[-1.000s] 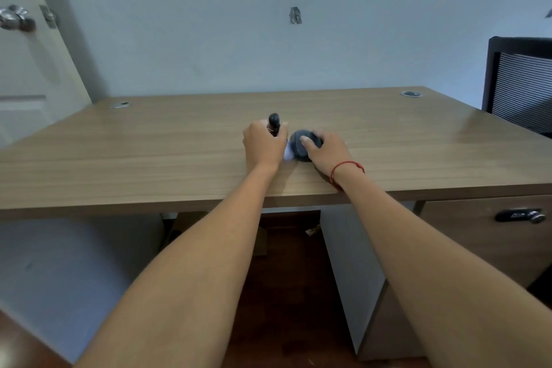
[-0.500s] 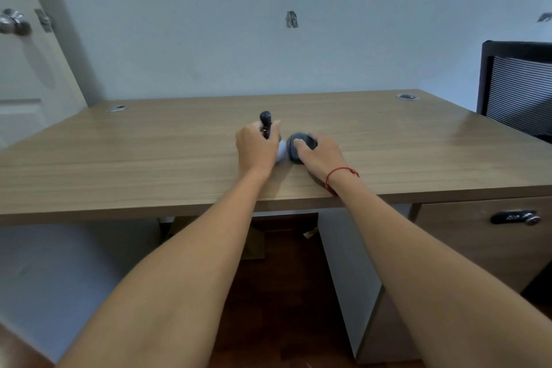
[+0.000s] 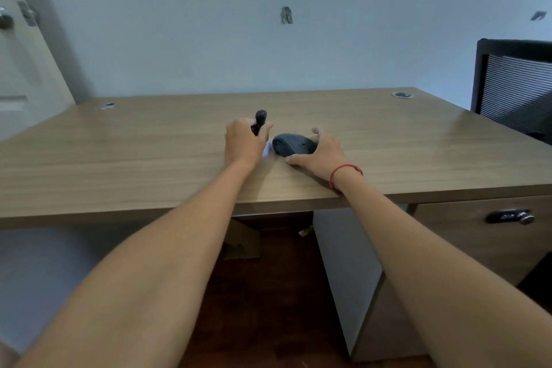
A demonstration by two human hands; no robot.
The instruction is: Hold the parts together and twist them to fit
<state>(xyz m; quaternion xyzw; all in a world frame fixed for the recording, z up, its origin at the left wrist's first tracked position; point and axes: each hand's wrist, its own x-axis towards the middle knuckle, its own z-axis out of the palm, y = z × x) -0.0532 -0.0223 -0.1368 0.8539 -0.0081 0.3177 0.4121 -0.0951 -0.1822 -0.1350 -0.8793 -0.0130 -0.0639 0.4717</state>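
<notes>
Head view: left hand (image 3: 243, 143) grips a dark upright handle (image 3: 260, 117), as before. Right hand (image 3: 321, 152), fingers now spread and relaxed, has come off the dark mouse (image 3: 294, 144), touching its 3 o'clock side on the desk (image 3: 149, 158)

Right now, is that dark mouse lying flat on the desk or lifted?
Flat: the mouse sits on the desk, the right hand cupped beside it.

Both forearms stretched forward, left hand (image 3: 245, 142) fingers curled, right hand (image 3: 321, 152) fingers spread wide
</notes>
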